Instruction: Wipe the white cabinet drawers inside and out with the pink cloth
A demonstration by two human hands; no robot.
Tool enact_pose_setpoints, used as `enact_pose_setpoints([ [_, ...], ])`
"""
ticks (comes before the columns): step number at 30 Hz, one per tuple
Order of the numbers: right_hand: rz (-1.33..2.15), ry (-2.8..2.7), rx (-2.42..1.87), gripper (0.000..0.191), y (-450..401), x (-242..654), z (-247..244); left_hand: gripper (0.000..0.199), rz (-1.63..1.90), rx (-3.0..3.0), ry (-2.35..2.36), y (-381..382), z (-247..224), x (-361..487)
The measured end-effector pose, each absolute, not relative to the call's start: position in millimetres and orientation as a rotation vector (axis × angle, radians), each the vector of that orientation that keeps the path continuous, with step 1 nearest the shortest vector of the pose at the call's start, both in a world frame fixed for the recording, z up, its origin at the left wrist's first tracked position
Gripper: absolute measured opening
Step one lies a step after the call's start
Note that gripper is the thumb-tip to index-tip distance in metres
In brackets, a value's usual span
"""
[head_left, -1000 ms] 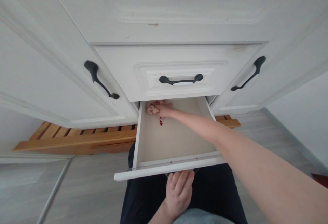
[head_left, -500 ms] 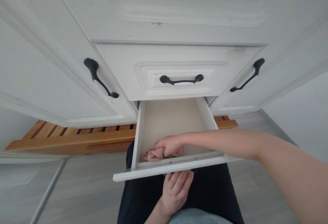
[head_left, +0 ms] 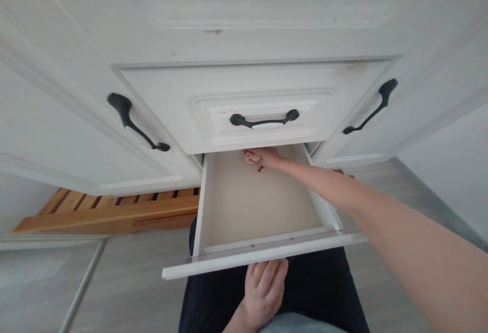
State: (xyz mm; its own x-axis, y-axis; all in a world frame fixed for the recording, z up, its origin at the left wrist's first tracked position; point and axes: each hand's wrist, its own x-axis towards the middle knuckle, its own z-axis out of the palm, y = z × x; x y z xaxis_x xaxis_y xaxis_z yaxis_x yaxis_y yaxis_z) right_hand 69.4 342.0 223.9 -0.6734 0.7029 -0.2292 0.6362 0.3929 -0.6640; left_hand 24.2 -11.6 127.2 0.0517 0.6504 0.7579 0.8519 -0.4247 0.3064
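The white drawer (head_left: 263, 206) is pulled out from the cabinet. Below its front panel, my left hand (head_left: 264, 288) has its fingers curled onto the drawer handle, which is mostly hidden. Far back inside the drawer, my right hand (head_left: 268, 157) is closed on a crumpled pink cloth (head_left: 251, 157), pressed to the drawer bottom close to the upper front's lower edge. Just beside the cloth shows a small dark red bit (head_left: 260, 169); whether it is part of the cloth I cannot tell. A few dark specks lie along the drawer's front ledge.
Above is a closed white drawer front (head_left: 213, 129) with a black handle (head_left: 265, 121). Cabinet doors with black handles (head_left: 137, 124) flank it. A slatted wooden bench (head_left: 114, 216) runs behind at the left. My knees are under the open drawer.
My right hand has carried the cloth from the drawer's front left corner to its back. The small red bit now shows. My left hand stays at the drawer front.
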Motion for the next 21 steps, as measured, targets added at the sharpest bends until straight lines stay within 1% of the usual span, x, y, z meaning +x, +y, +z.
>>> enact_pose_setpoints([
  [5,1.041,-2.807,-0.879,0.052,315,64,206,0.029,-1.312,-2.08,-1.526,-10,126,25],
  [8,1.055,-2.958,-0.553,0.052,273,74,202,0.029,-1.287,-2.107,-1.512,-10,125,24],
  [10,1.214,-2.972,-0.325,0.047,243,85,201,0.03,-1.275,-2.135,-1.501,-9,124,22],
  [12,1.534,-2.877,-0.161,0.041,218,97,201,0.032,-1.287,-2.139,-1.477,-9,123,20],
  [14,1.929,-2.697,-0.15,0.038,203,105,203,0.033,-1.303,-2.129,-1.455,-9,121,20],
  [16,2.253,-2.526,-0.263,0.042,200,108,206,0.033,-1.302,-2.127,-1.451,-10,120,20],
  [17,2.353,-2.491,-0.33,0.045,203,108,209,0.033,-1.295,-2.125,-1.462,-10,119,21],
  [19,2.389,-2.549,-0.44,0.054,217,110,217,0.031,-1.281,-2.108,-1.494,-11,119,22],
  [21,2.196,-2.69,-0.513,0.058,240,114,227,0.029,-1.279,-2.092,-1.516,-12,119,23],
])
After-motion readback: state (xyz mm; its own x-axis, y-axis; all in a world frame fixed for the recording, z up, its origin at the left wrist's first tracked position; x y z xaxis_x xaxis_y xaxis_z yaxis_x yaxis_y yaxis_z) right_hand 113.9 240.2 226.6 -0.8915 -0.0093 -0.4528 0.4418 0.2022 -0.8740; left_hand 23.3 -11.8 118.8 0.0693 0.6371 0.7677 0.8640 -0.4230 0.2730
